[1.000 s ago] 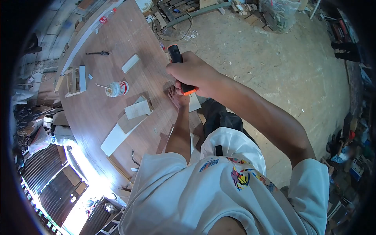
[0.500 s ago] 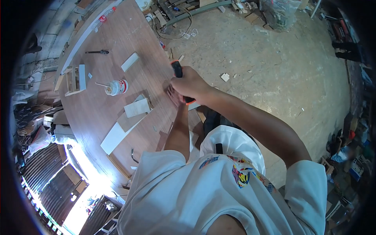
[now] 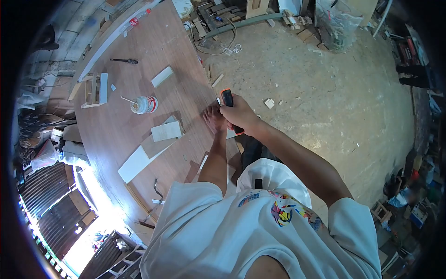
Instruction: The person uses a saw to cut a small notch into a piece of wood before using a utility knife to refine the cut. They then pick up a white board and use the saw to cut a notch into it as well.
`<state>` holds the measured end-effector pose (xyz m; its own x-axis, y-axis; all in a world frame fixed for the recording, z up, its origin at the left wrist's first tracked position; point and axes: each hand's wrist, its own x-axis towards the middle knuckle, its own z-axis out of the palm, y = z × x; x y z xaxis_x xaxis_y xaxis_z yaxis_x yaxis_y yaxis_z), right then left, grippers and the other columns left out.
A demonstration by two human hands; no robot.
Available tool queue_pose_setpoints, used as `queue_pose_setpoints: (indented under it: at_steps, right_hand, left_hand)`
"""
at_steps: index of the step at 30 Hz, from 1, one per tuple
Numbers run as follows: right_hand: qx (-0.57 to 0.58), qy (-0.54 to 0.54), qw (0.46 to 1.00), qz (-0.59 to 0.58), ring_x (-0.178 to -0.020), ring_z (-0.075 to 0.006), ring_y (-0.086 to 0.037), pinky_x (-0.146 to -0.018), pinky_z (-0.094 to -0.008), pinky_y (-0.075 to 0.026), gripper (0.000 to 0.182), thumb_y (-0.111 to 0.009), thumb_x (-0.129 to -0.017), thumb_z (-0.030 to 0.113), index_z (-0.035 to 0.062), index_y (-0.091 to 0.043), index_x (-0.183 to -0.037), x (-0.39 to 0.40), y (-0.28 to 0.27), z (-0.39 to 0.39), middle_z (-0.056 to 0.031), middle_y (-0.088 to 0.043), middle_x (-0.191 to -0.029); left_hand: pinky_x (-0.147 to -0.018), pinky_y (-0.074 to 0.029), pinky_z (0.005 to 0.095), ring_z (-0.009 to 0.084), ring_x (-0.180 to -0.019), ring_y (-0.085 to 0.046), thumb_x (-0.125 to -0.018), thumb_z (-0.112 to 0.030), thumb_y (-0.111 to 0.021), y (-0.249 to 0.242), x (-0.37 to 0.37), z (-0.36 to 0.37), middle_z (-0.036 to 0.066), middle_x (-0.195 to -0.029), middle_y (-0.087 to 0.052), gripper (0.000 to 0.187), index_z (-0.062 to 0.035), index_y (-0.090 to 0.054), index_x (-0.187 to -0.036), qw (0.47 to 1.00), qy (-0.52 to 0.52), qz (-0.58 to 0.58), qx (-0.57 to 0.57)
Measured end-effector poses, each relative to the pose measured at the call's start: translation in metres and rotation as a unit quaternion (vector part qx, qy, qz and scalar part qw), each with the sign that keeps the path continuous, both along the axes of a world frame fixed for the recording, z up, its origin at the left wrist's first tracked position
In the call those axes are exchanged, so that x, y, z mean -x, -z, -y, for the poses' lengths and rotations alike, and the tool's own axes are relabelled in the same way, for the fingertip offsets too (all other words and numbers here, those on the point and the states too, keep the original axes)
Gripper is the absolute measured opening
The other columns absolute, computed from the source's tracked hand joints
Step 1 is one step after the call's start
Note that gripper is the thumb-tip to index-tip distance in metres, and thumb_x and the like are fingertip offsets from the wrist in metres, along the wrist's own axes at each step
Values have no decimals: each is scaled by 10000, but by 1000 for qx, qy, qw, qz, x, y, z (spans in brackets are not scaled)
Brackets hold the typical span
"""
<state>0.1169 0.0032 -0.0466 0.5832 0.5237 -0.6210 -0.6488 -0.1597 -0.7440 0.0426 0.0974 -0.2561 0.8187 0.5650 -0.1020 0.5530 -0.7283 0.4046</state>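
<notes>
My right hand (image 3: 240, 114) is wrapped round a black-and-orange tool handle (image 3: 227, 98) at the table's edge. The rest of that tool is hidden, so its kind does not show. Just left of it, my left hand (image 3: 213, 119) lies flat near the edge of the wooden table (image 3: 186, 60), fingers spread. A strip of pale board (image 3: 233, 134) shows below my hands, mostly covered. Farther left on the tabletop are a small white block (image 3: 167, 130) and a long white board (image 3: 137, 163).
A jar (image 3: 144, 105) with a stick in it stands left on the table. Behind it lie a white block (image 3: 162, 76), a dark tool (image 3: 124, 61) and a small wooden frame (image 3: 95, 90). Wood scraps (image 3: 269, 103) litter the floor. A clear plastic bag (image 3: 339, 28) stands at the back.
My right hand and the tool handle have drawn back towards my body relative to the table. My left hand stays flat at the edge. The whole view has shifted slightly.
</notes>
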Motion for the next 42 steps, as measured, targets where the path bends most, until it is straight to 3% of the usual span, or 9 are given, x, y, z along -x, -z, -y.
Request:
queue_pose_setpoints:
  at_steps: [8, 15, 19, 20, 25, 27, 30, 41, 42]
  right_hand:
    - [-44, -28, 998, -17, -438, -124, -467, -407, -276, -388, 169, -580, -799, 73, 42, -421, -846, -30, -76, -17, -40, -470, -615]
    - [-54, -102, 992, -51, -420, -135, -463, -389, -302, -375, 87, -484, -797, 23, 49, -405, -769, -17, -113, -4, -42, -453, -518]
    - [44, -52, 995, 77, -394, -151, -464, -372, -322, -384, 116, -464, -770, 19, 35, -439, -658, -10, -34, -16, -64, -474, -518]
    - [51, -47, 996, 55, -396, -153, -467, -371, -325, -384, 114, -462, -769, 18, 31, -444, -657, -10, 9, -17, -65, -467, -514]
    - [65, -23, 997, 20, -405, -153, -473, -367, -325, -382, 116, -462, -767, 1, 26, -446, -655, -24, 50, -42, -65, -455, -527]
    - [23, -10, 999, -42, -410, -149, -470, -366, -325, -379, 106, -469, -764, -6, 26, -448, -665, -29, -2, -34, -62, -454, -549]
    - [-10, -1, 997, -70, -411, -146, -462, -366, -322, -373, 85, -479, -765, -6, 25, -452, -690, -24, -52, -14, -59, -458, -558]
    - [62, -3, 998, 27, -445, -201, -555, -380, -327, -428, 111, -505, -739, 40, -60, -536, -702, -26, 25, -39, -128, -560, -581]
    - [34, -20, 999, 1, -445, -205, -552, -375, -330, -427, 111, -501, -741, 41, -64, -533, -725, -29, 10, -37, -133, -558, -587]
  left_hand:
    - [-886, -361, 420, 307, -1057, -475, -753, -321, -572, 31, 1, 9, 131, -1102, -533, 413, -86, -552, -1091, 939, -69, 331, -59]
    - [-896, -358, 421, 308, -1066, -472, -739, -326, -584, 80, 9, 4, 129, -1103, -535, 418, -84, -558, -1079, 943, -71, 322, 34]
    - [-902, -356, 422, 309, -1072, -470, -730, -329, -592, 101, 17, -5, 128, -1104, -537, 422, -82, -561, -1071, 943, -77, 313, 87]
    - [-921, -350, 417, 315, -1092, -465, -715, -335, -604, 37, 10, -4, 127, -1114, -542, 423, -77, -573, -1049, 996, -2, 81, -23]
    - [-898, -358, 429, 313, -1059, -486, -719, -350, -603, 48, 6, -7, 115, -1091, -553, 421, -81, -578, -1042, 987, 14, 141, -68]
    - [-900, -368, 440, 325, -1056, -488, -718, -361, -605, 103, 8, -9, 126, -1094, -551, 446, -68, -568, -1051, 887, -57, 407, 210]
    - [-920, -377, 440, 345, -1064, -481, -727, -343, -599, 27, 3, -4, 150, -1091, -546, 437, -40, -554, -1038, 992, -11, 123, 23]
    - [-893, -390, 447, 345, -1036, -490, -747, -276, -608, 13, 4, 2, 132, -1055, -542, 350, -49, -549, -1006, 969, 4, 231, -83]
    - [-918, -368, 439, 326, -1078, -476, -748, -348, -621, 17, 5, 2, 142, -1120, -517, 527, -46, -450, -1144, 975, -16, 222, -29]
